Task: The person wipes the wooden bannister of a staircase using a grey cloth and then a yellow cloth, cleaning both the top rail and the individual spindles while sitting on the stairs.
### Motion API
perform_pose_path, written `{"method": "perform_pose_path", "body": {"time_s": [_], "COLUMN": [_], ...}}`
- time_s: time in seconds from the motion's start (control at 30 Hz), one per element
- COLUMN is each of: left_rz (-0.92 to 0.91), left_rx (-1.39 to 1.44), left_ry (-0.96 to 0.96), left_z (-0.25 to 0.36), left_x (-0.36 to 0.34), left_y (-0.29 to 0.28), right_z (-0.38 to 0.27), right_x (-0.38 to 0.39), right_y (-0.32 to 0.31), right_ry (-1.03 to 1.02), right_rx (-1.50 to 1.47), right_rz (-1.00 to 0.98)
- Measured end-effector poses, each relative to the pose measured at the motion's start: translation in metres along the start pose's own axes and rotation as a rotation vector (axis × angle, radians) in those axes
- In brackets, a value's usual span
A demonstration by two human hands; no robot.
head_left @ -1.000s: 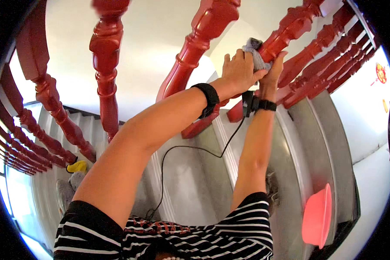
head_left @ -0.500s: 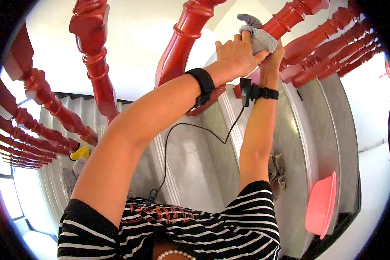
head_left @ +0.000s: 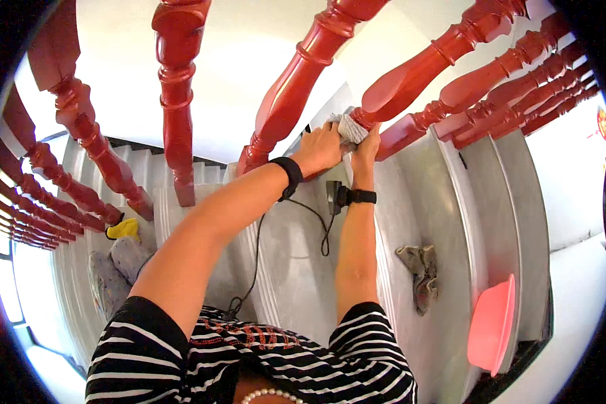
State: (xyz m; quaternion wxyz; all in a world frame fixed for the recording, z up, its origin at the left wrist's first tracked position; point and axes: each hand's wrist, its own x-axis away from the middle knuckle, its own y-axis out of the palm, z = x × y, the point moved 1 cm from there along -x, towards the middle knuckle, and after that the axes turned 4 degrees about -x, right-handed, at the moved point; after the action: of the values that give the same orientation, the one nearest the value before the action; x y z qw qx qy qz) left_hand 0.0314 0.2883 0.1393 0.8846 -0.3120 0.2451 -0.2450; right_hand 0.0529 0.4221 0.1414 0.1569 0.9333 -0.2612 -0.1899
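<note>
My left hand (head_left: 320, 145) and my right hand (head_left: 366, 145) grip a light grey cloth (head_left: 350, 129) wrapped round the lower end of a red turned wooden baluster (head_left: 401, 86), close to the stair edge. My left fingers curl over the cloth from the left; my right hand is on its right side, thumb and fingers closed round it. Black bands circle both wrists, and a black device (head_left: 336, 197) on the right one has a thin cable hanging from it over the steps.
Red balusters (head_left: 176, 101) line both sides of the curving grey steps (head_left: 451, 222). A pink basin (head_left: 491, 323) sits at lower right, near crumpled dark fabric items (head_left: 421, 273). A yellow item (head_left: 122, 229) lies at left, by grey patterned fabric (head_left: 114, 276). A white wall (head_left: 565, 175) is at right.
Both hands and the cloth have slid down the baluster to its lower end, toward the steps. The dark fabric on the step has come out from behind the right forearm.
</note>
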Motion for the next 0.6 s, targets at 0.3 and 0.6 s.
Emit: {"method": "perform_pose_path", "body": {"time_s": [0.3,0.6], "left_rz": [0.034,-0.037], "left_rx": [0.128,0.7], "left_ry": [-0.019,0.032], "left_z": [0.034,0.003], "left_x": [-0.042,-0.071], "left_y": [-0.03,-0.022], "right_z": [-0.048,-0.031], "right_x": [0.039,0.013], "right_y": [0.027,0.018], "right_ry": [-0.317,-0.219], "right_rx": [0.087,-0.069], "right_rz": [-0.1,-0.232]}}
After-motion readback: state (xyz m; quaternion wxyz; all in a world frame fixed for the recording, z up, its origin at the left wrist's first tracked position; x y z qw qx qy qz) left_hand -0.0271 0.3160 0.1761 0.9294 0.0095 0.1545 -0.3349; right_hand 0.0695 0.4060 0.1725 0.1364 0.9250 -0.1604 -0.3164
